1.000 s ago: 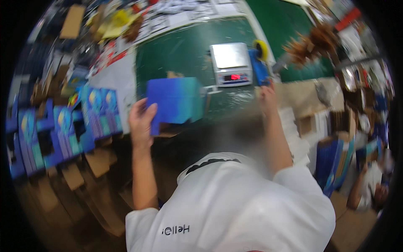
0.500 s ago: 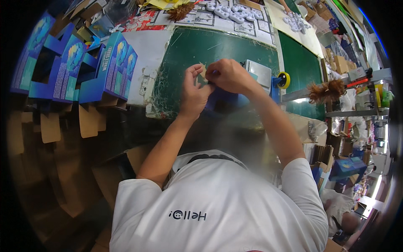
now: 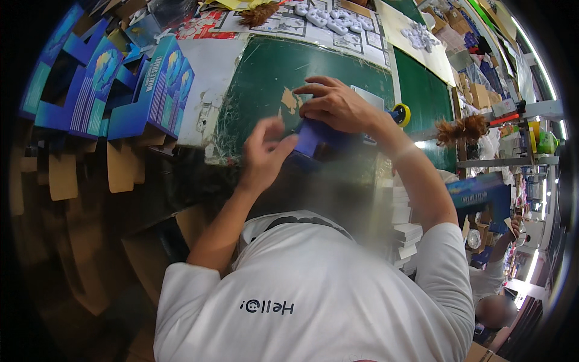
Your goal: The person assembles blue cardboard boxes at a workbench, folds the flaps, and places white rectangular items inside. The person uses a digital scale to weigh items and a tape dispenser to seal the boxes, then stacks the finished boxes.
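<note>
A blue cardboard box [image 3: 306,140] stands at the near edge of the green work mat, partly hidden by my right hand. My right hand [image 3: 341,107] lies over its top and right side, gripping it, with the index finger stretched out to the left. On the box's left, my left hand [image 3: 265,151] is slightly blurred. Its fingers are apart and its thumb is close to the box's edge; whether it touches cannot be told. A torn tan patch [image 3: 289,101] shows on the green mat [image 3: 259,78] just beyond my hands.
Blue printed boxes [image 3: 160,90] with brown flaps stand at left. A silver scale [image 3: 368,96] and yellow tape roll [image 3: 403,114] sit right of my hands. White parts [image 3: 338,21] lie on printed sheets at the back. Another person holds a blue box [image 3: 482,192] at lower right.
My hands have drawn apart from being close together. The left moved down and left, its fingers loosening; the right flattened over the blue box. Another person's blue box has come nearer at right.
</note>
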`<state>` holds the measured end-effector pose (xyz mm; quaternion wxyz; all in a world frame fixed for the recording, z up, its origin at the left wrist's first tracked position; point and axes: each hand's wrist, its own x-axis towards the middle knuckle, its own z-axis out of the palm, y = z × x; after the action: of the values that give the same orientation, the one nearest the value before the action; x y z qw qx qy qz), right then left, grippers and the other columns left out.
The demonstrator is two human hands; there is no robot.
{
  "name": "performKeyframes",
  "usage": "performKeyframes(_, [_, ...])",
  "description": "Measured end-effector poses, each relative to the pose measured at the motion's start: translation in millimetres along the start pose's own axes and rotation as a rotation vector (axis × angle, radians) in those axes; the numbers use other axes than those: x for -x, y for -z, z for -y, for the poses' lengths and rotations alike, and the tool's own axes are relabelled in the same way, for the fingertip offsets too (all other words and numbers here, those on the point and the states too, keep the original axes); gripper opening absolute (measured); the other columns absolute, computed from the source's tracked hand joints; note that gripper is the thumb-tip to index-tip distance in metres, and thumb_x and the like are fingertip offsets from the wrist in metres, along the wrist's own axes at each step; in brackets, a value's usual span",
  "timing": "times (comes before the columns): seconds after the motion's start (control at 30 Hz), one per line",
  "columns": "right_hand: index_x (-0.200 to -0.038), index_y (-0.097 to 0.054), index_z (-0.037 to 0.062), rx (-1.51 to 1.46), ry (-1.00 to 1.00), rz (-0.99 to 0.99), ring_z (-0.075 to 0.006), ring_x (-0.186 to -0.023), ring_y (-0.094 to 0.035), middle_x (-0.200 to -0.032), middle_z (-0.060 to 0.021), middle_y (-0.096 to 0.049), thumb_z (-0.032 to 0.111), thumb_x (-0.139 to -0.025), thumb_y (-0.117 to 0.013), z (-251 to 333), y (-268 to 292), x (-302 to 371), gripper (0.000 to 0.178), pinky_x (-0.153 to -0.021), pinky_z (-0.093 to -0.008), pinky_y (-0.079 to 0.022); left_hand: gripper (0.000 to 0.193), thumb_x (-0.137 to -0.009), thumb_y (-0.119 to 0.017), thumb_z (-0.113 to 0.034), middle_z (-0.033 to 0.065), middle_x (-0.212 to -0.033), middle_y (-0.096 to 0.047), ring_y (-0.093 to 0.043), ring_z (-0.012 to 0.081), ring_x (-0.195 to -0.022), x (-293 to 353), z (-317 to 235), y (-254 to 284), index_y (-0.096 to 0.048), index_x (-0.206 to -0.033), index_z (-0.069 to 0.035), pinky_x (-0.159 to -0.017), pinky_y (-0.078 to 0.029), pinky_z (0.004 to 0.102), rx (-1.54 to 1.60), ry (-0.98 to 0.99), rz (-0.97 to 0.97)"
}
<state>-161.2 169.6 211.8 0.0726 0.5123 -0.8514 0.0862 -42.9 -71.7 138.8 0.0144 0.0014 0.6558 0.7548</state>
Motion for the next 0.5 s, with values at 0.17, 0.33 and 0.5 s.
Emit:
performKeyframes(0.17, [-0.114,-0.08,0.0081,-0.175,-0.089,-0.014,-0.0379,-0.127,-0.065,-0.126,-0.0136,-0.075,0.021,-0.106,-0.067,-13,-18,-18,0.02,-0.112,-0.0461,-0.052,0.041,-0.096,-0.084,-0.016,0.026,-0.113,-0.08,-0.082,0.0342,-0.098,76,21,0,-0.075,-0.131,0.005,-0.086,-0.064,0.0417,-0.371,-0.004,0.263])
performKeyframes(0.33, [-0.112,-0.077,0.0097,-0.175,-0.422,-0.082,-0.0406,-0.118,-0.068,-0.119,-0.0151,-0.076,0.022,-0.106,-0.062,-7,-40,-27,0.021,-0.106,-0.0475,-0.055,0.042,-0.098,-0.083,-0.02,0.0257,-0.12,-0.078,-0.079,0.0397,-0.108,46,94,-63,-0.073,-0.132,0.003,-0.09,-0.062,0.0448,-0.588,-0.212,0.043])
performKeyframes(0.5, [-0.116,-0.078,0.0084,-0.019,-0.562,-0.277,-0.044,-0.114,-0.069,-0.121,-0.0157,-0.077,0.033,-0.106,-0.067,-20,-18,-3,0.028,-0.103,-0.052,-0.056,0.023,-0.104,-0.075,-0.015,0.0144,-0.103,-0.079,-0.073,0.022,-0.093,0,107,-90,-0.074,-0.117,0.004,-0.084,-0.057,0.0382,-0.34,0.042,0.131])
